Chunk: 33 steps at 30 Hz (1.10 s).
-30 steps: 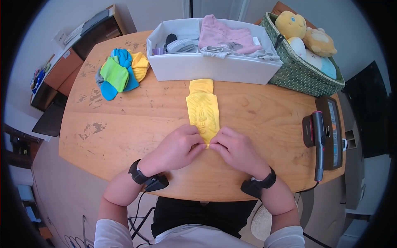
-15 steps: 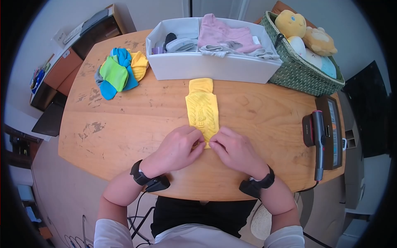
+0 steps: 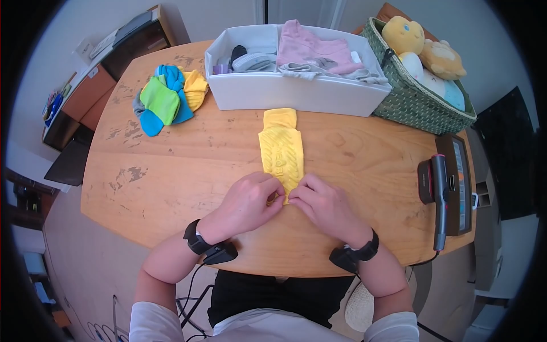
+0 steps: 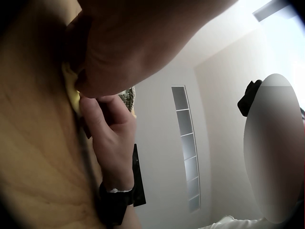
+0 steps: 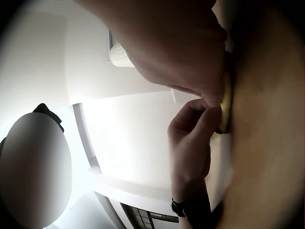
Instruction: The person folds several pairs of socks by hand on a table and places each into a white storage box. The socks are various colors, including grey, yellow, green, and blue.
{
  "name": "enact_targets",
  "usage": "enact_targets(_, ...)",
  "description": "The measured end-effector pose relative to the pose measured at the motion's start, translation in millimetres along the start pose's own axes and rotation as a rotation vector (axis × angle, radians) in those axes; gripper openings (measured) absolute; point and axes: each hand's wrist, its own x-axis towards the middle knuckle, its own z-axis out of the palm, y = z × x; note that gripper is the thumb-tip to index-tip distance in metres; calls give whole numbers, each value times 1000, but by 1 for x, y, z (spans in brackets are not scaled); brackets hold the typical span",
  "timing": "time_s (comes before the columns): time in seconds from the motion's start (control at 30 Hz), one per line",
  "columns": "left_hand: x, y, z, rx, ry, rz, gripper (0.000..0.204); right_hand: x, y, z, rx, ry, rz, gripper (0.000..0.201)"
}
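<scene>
A yellow sock (image 3: 281, 149) lies flat and lengthwise on the wooden table, its narrower end towards the white box and raised lettering on its upper face. Both hands are at its near end. My left hand (image 3: 248, 200) pinches the left near corner between thumb and curled fingers. On the other corner, my right hand (image 3: 326, 206) pinches the edge, thumb and fingertips close to the left ones. In the left wrist view a strip of the yellow fabric (image 4: 71, 90) shows under the fingers. The fingers hide most of the sock's near edge.
A pile of blue, green, grey and yellow socks (image 3: 162, 102) lies at the back left. Behind the sock stands a white box (image 3: 296, 96) with folded clothes. A green woven basket (image 3: 419, 105) holds plush toys. On the right lie a corded grey-pink device (image 3: 439, 199) and a dark case (image 3: 457, 188).
The hands stay at the sock's near end. Their fingertips have shifted slightly, and a little more of the near edge shows between them.
</scene>
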Motion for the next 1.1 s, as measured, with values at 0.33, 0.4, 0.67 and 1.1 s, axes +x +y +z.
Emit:
enact_targets(0.33, -2, 1, -7, 73, -24, 124, 14, 0, 0, -4, -76, -30, -48, 9)
enact_targets(0.4, -1, 4, -9, 78, -61, 155, 16, -1, 3, -3, -83, -34, -36, 8)
enact_targets(0.67, -1, 1, -4, 135, -40, 184, 13, 1, -5, -12, 4, -45, -26, 16)
enact_targets(1.1, 0, 8, -9, 24, -68, 132, 15, -4, 4, -11, -37, -103, 1, 16)
